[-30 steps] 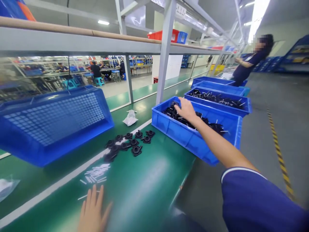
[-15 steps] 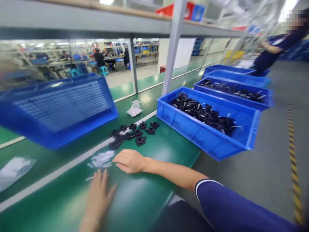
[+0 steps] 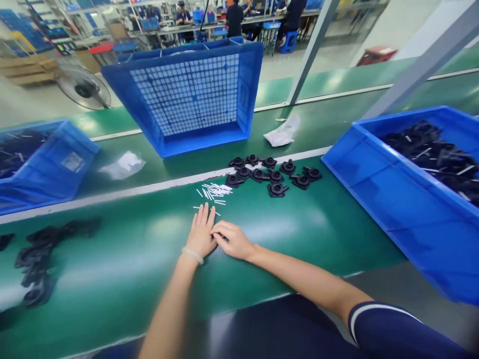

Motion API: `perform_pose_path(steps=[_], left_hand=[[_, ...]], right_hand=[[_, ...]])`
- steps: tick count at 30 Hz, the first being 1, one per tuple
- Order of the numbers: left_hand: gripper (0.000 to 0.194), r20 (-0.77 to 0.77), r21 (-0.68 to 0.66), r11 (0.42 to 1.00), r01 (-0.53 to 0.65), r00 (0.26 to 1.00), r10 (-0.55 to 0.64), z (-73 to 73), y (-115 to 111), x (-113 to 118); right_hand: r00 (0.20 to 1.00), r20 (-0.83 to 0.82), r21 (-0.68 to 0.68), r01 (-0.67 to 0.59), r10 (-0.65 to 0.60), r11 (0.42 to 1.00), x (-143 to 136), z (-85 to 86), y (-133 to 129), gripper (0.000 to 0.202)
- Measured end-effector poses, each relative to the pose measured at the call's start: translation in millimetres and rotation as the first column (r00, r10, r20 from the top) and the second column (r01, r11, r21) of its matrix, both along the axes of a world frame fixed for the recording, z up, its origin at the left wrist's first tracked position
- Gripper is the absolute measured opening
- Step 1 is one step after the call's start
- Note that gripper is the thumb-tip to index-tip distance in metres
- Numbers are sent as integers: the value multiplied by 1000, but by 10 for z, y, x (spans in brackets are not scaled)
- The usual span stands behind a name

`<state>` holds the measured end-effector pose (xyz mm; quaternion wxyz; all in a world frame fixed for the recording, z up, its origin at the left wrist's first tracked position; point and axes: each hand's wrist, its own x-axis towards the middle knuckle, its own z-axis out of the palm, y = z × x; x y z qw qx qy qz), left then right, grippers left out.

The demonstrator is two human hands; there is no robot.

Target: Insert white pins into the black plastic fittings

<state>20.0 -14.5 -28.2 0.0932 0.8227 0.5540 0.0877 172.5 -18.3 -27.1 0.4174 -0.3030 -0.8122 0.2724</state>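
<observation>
My left hand (image 3: 202, 233) lies flat on the green work surface (image 3: 262, 219), fingers stretched toward a pile of thin white sticks (image 3: 215, 191). Two loose sticks lie by its fingertips. Touching its thumb side is my right hand (image 3: 232, 240), its fingers bent and drawn together; whatever they may hold is too small to make out. Beyond the hands, to the right of the pile, several black parts (image 3: 277, 189) with round centres sit in a loose group across the white line.
An empty blue crate (image 3: 205, 142) stands tilted behind the pile. Blue bins of black parts stand at right (image 3: 404, 199) and left (image 3: 82, 159). Plastic bags (image 3: 282, 133) lie at the back. More black parts (image 3: 41, 259) are at left. Metal posts (image 3: 312, 50) rise behind.
The view has swung left, bringing the left bin and more black parts into sight. My right hand has moved from beside the white sticks to my left hand.
</observation>
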Motion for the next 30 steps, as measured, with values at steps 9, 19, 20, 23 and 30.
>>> perform_pose_path(steps=[9,19,20,23,30], left_hand=[[66,101,196,981,13,994,-33,126,-25,69],[48,318,394,912,116,913,-254,40,-106,245],[50,329,397,911,112,909,-255,25,-103,239],[50,369,398,914,75,899,-235,-9,-83,194],[32,816,-102,994,-34,569,103,32,-136,245]], right_hand=[[751,165,230,602,-640,765,904,171,520,24],[518,412,240,732,-749,638,1581,-83,607,36],[534,403,227,728,-743,647,1557,-83,595,34],[613,324,140,722,-721,677,1481,-60,573,29],[881,-106,-399,387,-461,831,958,354,365,29]])
